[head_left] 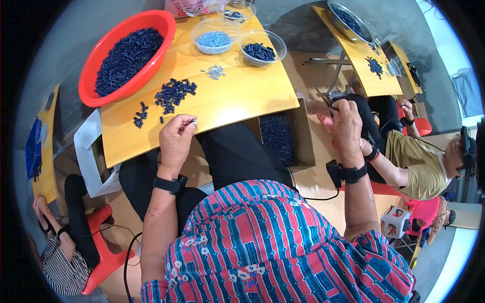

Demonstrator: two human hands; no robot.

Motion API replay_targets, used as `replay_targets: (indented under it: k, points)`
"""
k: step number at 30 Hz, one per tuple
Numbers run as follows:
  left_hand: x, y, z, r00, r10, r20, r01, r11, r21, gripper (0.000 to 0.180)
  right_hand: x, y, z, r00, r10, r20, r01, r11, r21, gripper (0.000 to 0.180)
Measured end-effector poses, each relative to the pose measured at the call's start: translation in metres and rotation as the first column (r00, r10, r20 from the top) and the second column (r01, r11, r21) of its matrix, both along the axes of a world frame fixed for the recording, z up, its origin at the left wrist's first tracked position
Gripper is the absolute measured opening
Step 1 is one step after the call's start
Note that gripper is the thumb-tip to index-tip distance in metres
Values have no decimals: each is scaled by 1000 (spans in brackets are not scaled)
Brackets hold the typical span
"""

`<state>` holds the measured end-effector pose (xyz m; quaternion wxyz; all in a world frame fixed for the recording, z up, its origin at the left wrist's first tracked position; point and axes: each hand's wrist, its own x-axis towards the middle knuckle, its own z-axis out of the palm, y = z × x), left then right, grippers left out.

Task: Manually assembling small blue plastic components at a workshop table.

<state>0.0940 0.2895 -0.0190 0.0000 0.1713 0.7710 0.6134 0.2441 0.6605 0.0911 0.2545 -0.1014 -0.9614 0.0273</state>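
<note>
My left hand point(177, 137) is closed at the near edge of the yellow table, thumb and forefinger pinching a small dark piece point(193, 120). Off the table's right side, my right hand point(346, 121) is wrapped round a slim metal hand tool point(328, 100); its tip points up and left, and its exact kind is unclear. Beyond my left hand lies a loose pile of short black tubular parts point(173, 94), with a few more scattered point(141, 115) to its left. Small silvery bits point(215, 71) lie farther back on the tabletop.
A red basin point(166, 30) full of black parts stands at the table's back left. Clear bowls hold blue-silver bits point(214, 41) and black parts point(259, 52). Below the right edge is a cardboard box point(304, 134) of black parts. Other people sit left and right.
</note>
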Motion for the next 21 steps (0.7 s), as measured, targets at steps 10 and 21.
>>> replay_targets:
  k: [10,21]
  points:
    - [-1,0,0,1000,-3,16,3,1000,-10,8,39,30,-8,942,-288,169,251,944,214,32]
    - [-3,-3,-3,1000,13,18,-14,1000,25,9,47,67,-15,904,-389,177,297,870,394,12]
